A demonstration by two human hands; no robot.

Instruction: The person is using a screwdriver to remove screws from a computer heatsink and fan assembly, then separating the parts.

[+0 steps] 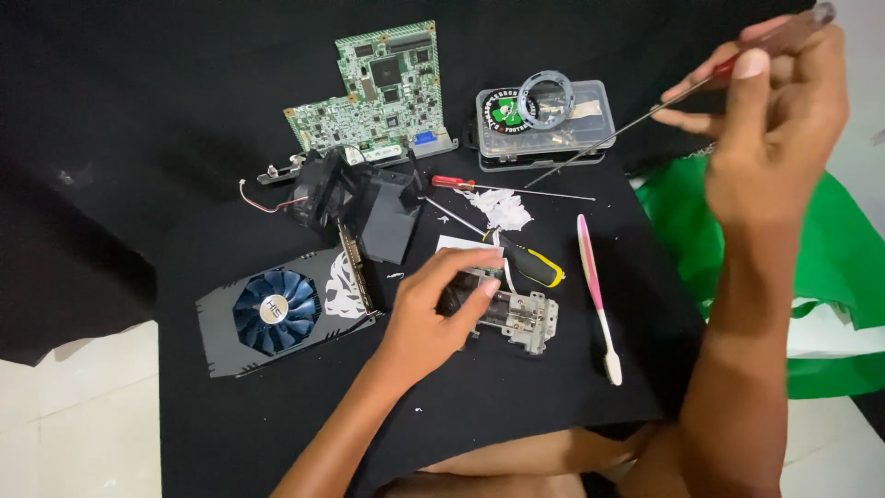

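Left hand (441, 309) clamps the small metal-and-clear-plastic module (516, 314) under its fingertips, while right hand (774, 120) pinches the long thin red-handled screwdriver (645, 115) up high, shaft slanting down-left toward it.

**Your two hands: one low, one raised**

Your left hand (442, 300) is low, near the middle of the scene. The forearm comes in from the near edge and goes up to the right. The palm faces down, and the fingers (479, 263) are curled, with the thumb pressed against what they grip. Your right hand (774, 129) is raised high at the far right. Its forearm stands almost upright. The fingers are closed in a pinch, the index finger stretched to the left.
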